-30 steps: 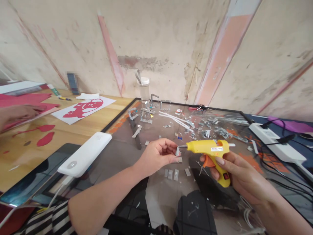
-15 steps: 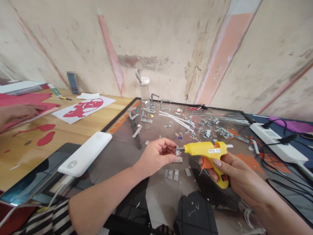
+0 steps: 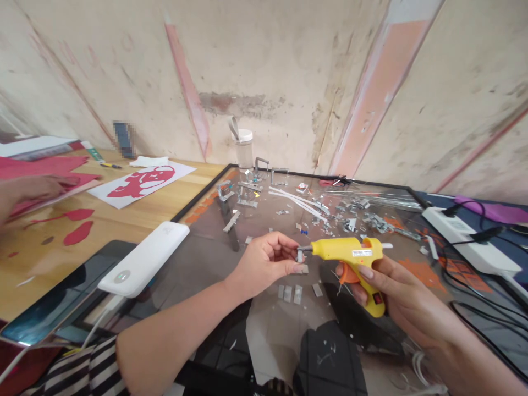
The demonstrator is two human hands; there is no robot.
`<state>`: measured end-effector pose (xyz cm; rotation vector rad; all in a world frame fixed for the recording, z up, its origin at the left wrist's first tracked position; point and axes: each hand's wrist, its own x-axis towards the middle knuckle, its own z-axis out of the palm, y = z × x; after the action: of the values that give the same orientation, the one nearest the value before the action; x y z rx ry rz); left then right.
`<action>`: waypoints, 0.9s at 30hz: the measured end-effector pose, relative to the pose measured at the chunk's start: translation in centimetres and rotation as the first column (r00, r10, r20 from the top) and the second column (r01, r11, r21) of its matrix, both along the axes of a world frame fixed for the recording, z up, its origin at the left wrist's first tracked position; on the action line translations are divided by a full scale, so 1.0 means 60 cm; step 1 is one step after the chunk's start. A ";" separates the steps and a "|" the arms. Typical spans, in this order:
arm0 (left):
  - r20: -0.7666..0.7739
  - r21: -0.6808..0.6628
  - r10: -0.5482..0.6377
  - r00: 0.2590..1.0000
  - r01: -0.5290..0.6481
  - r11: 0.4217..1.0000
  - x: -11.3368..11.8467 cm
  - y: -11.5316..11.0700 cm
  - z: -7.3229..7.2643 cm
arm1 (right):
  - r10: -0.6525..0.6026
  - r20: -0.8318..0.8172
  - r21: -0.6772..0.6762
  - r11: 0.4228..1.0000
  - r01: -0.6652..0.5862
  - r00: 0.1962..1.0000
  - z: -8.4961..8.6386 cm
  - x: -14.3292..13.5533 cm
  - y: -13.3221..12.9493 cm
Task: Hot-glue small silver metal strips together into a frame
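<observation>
My right hand (image 3: 379, 280) is wrapped round the handle of a yellow glue gun (image 3: 344, 249), a finger at its orange trigger. A white glue stick sticks out of its back, and its metal nozzle points left. My left hand (image 3: 268, 261) pinches a small grey piece (image 3: 300, 254) between thumb and fingers, and the nozzle tip is at this piece. Another grey piece (image 3: 304, 269) lies just below the fingertips. Several flat grey pieces (image 3: 297, 294) rest on the dark glossy surface (image 3: 206, 258) nearer to me.
White sticks (image 3: 297, 203) and grey scraps (image 3: 350, 224) lie farther back, before a lidded jar (image 3: 245, 149). A power strip (image 3: 470, 242) with black cables is at right. A power bank (image 3: 144, 258) lies left; beyond it, another person's hand (image 3: 37, 190) rests on red paper (image 3: 82, 184).
My hands and the glue gun have hardly moved; the nozzle stays at the small grey piece. The other person's hand has shifted slightly on the red paper.
</observation>
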<state>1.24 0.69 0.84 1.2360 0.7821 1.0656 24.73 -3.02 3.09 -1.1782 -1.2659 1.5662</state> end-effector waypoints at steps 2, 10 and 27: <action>0.000 -0.003 -0.004 1.000 0.004 1.000 0.001 -0.001 0.002 | -0.009 -0.005 0.002 1.000 0.009 1.000 0.000 -0.001 0.000; -0.003 -0.003 0.002 1.000 -0.002 1.000 -0.001 -0.001 0.003 | -0.017 -0.019 -0.015 1.000 0.016 1.000 0.003 -0.005 -0.003; -0.012 -0.006 0.050 0.999 -0.050 0.999 -0.002 0.001 0.002 | 0.003 -0.060 -0.085 0.996 -0.008 0.998 0.005 -0.011 -0.006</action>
<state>1.10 0.77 0.97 1.2240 0.8281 1.0969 24.07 -3.37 3.37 -1.1730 -1.1747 1.6618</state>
